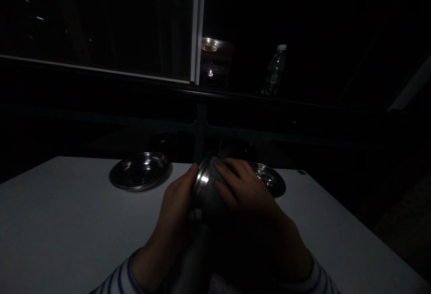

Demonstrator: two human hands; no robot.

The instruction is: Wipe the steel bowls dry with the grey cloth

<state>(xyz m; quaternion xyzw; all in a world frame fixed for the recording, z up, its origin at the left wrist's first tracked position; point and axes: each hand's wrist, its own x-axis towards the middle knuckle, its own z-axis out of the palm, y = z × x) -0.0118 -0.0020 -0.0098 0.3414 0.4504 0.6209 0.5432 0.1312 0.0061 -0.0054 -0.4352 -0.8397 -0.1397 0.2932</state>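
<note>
Left fingers (191, 177) and right fingers (230, 177) clamped on tilted metal bowl (204, 185); metal dishes (134, 175) beyond them. Seemingly mid-handling; next move likely needs both grips steady.

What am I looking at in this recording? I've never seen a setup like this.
There is no machine here: a person works with bare hands, and the single picture comes from a camera worn on their head, looking forward and down. The striped sleeves are the wearer's own. The left hand and right hand hold a rounded metal vessel, perhaps a bowl, between them; the dimness hides its full shape. On the white table lie two shallow metal dishes, one on the left and one on the right, partly hidden behind the right hand. Beyond the table is a clear bottle with a white cap.
</note>
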